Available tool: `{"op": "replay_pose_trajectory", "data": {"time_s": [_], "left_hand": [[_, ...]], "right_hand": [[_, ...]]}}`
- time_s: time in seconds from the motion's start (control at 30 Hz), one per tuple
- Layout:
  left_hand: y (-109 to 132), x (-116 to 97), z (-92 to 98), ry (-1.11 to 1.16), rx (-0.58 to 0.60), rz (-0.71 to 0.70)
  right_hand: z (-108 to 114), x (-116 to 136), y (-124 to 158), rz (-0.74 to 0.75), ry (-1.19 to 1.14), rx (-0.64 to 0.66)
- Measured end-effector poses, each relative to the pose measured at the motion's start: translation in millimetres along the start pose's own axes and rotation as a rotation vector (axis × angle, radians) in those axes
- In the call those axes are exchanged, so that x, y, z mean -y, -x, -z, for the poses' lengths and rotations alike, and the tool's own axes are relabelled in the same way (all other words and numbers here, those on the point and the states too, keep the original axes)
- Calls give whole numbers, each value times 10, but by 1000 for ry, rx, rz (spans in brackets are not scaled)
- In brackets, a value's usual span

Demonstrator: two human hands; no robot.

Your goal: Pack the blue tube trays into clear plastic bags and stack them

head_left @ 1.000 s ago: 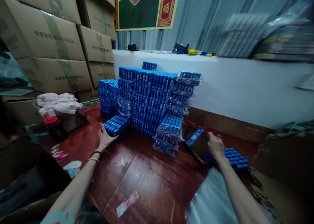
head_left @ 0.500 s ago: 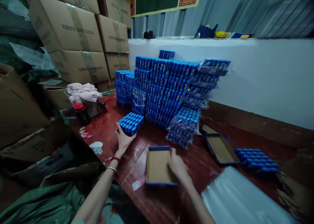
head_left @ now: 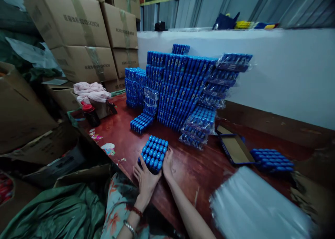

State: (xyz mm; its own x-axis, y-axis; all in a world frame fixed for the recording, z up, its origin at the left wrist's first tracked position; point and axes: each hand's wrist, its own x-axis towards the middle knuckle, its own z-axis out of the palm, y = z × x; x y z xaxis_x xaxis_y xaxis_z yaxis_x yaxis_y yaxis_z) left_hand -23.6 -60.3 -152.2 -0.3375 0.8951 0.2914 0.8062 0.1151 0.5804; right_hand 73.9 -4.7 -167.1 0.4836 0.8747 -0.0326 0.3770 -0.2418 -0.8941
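Note:
A block of small blue round-topped cylinders (head_left: 154, 151), set in tight rows, is between my two hands above the near part of the red-brown table. My left hand (head_left: 147, 178) grips its left and near sides, with the thumb up against the cylinders. Along the right side, my right hand (head_left: 168, 162) presses with its fingers. The underside of the block is hidden, so I cannot tell whether a tray is beneath it. Just beyond, another block of the same cylinders (head_left: 141, 122) rests on the table against the tall blue stack (head_left: 180, 89).
Plastic-wrapped packs (head_left: 200, 122) form the stack's right side. Farther right are a shallow blue-rimmed box (head_left: 234, 148), another block of cylinders (head_left: 272, 159) and clear plastic bags (head_left: 251, 204). A red-capped bottle (head_left: 90, 115) stands left, before piled cartons (head_left: 78, 26).
My left hand has brought a block of cylinders rightward and nearer, and my right hand has closed onto its side. The open tray my right hand held is out of sight. The view has shifted slightly.

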Motion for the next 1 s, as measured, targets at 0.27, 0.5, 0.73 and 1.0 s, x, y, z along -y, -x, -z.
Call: {"op": "replay_pose_trajectory", "data": {"time_s": [0.27,0.5,0.73,1.0], "left_hand": [[504,210,260,74,155,-111],[-72,113,615,341,311,-266],[-242,-256,383,-209,477,-318],[-508,-50,357,175,659,-194]], "right_hand": [[428,-279,211,113,-26,147],[853,-224,43,190,41,103],[401,106,-48,277,9,4],[257,-8,55,183,-197,65]]}}
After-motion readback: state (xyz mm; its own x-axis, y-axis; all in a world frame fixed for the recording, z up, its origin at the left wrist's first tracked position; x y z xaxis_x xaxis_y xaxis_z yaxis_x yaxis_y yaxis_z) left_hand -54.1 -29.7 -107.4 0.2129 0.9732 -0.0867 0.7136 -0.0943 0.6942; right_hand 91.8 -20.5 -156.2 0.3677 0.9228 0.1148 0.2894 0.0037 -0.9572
